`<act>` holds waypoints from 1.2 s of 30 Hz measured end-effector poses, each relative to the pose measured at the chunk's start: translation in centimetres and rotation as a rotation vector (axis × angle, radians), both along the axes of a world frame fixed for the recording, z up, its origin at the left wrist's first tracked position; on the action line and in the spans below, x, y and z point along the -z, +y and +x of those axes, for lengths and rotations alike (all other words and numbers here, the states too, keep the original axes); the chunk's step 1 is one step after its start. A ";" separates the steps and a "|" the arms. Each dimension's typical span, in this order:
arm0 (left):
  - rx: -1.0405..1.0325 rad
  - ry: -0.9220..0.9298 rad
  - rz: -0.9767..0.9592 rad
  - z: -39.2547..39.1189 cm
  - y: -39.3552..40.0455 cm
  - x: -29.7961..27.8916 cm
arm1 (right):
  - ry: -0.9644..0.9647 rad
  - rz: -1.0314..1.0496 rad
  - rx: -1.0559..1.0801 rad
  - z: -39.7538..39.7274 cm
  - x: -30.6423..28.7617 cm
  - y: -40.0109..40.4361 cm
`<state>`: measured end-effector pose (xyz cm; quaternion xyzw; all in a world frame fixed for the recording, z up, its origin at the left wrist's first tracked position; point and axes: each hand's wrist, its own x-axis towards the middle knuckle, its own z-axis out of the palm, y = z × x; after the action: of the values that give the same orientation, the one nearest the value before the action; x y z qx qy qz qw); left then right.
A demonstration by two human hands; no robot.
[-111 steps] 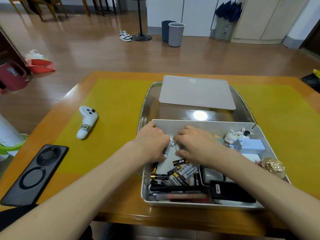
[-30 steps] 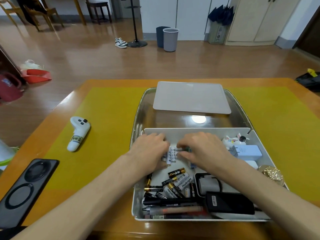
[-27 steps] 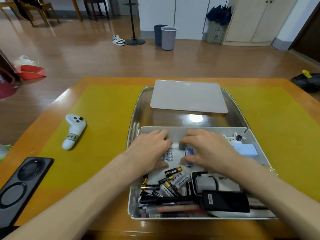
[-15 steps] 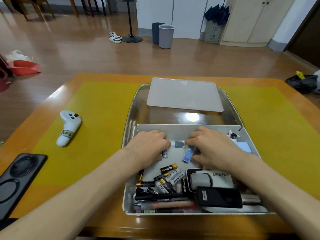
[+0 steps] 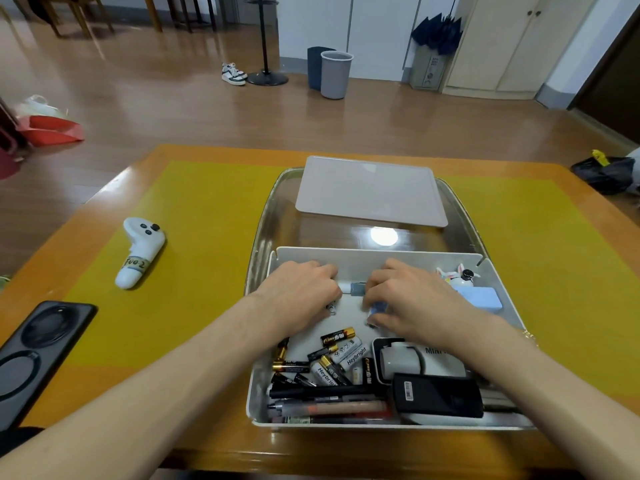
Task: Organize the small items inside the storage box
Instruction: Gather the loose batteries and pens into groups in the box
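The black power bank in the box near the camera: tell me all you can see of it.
The black power bank is a flat, matte black slab with rounded corners, plastic by its look, with a small white barcode label at its left end. It lies flat, slightly tilted, in the near right part of the storage box. It rests partly over the white mini fan box and the ends of the pens. The right forearm crosses above its right end. Neither hand touches it.

The storage box (image 5: pixel 381 259) is coloured white, and its flat lid (image 5: pixel 370 190) pale grey. The batteries (image 5: pixel 337 355) are banded in black and gold or printed white. The desk (image 5: pixel 194 154) is finished in orange wood and covered by a mustard-yellow mat (image 5: pixel 207 220). A white controller (image 5: pixel 138 251) is dotted with black buttons.
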<state>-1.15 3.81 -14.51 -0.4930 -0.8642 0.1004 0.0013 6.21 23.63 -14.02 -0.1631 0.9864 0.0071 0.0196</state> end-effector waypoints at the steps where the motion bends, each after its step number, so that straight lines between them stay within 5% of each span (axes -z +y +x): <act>1: -0.007 0.002 -0.004 0.0 0.0 -0.1 | -0.001 0.010 0.002 -0.1 0.0 0.1; 11: -0.035 -0.029 0.050 0.1 -1.1 -1.4 | 0.106 -0.072 0.000 -0.2 -0.7 -0.3; 19: -0.152 -0.016 0.318 0.0 -6.1 -6.3 | 0.077 0.388 -0.085 -3.1 -0.6 -5.1; 24: -0.186 -0.046 0.358 0.1 -7.4 -6.4 | 0.043 0.453 -0.116 -3.5 -0.3 -6.2; 30: -0.171 -0.065 0.355 -0.2 -7.3 -6.1 | 0.072 0.253 0.005 -3.5 0.1 -5.5; 36: -0.113 -0.099 0.311 -0.1 -6.5 -5.6 | 0.111 -0.464 0.369 0.4 -3.9 -2.5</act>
<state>-1.25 -2.66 -8.94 -0.4416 -0.8948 -0.0593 0.0293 6.59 21.11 -10.14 0.0195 0.9742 -0.2134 -0.0713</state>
